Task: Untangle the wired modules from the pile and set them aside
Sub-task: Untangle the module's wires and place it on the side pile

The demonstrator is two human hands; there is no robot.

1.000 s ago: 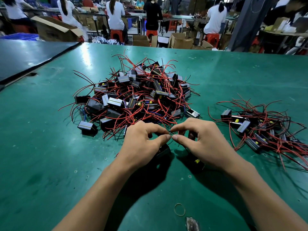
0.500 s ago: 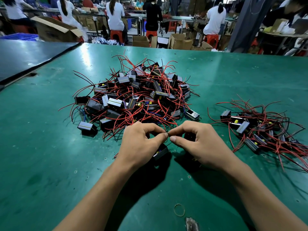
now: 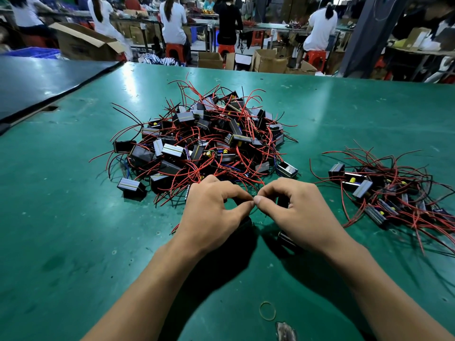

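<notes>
Grip of left hand (image 3: 216, 212): clenched into a pinch, thumb pad against forefinger pad, on a thin red wire lead (image 3: 256, 193) mostly hidden by the pads. Grip of right hand (image 3: 298, 215): same pinch, on the same lead as far as can be told. Tips of both pinches touching, just in front of the pile. Remaining fingers of each hand curled under.

Beneath the left palm: 1 black rectangular wired module (image 3: 246, 222), only an edge showing. Beneath the right palm: a 2nd black module (image 3: 285, 238), resting on the green bench (image 3: 73, 242).

Directly beyond the hands: large tangled pile of black box-shaped modules with red wires (image 3: 204, 143), nearest wires reaching the left knuckles. To the right, well apart from the pile: smaller separate group of the same modules (image 3: 384, 193), wires trailing toward the right edge.

Between the forearms, near the bench front: 1 tan rubber band (image 3: 268, 310), lying flat. Just below it: a grey scrap (image 3: 285, 331), type unclear.

Beyond the bench: cardboard boxes (image 3: 86, 45), red stools (image 3: 174, 49), seated persons in white tops (image 3: 172, 20).
</notes>
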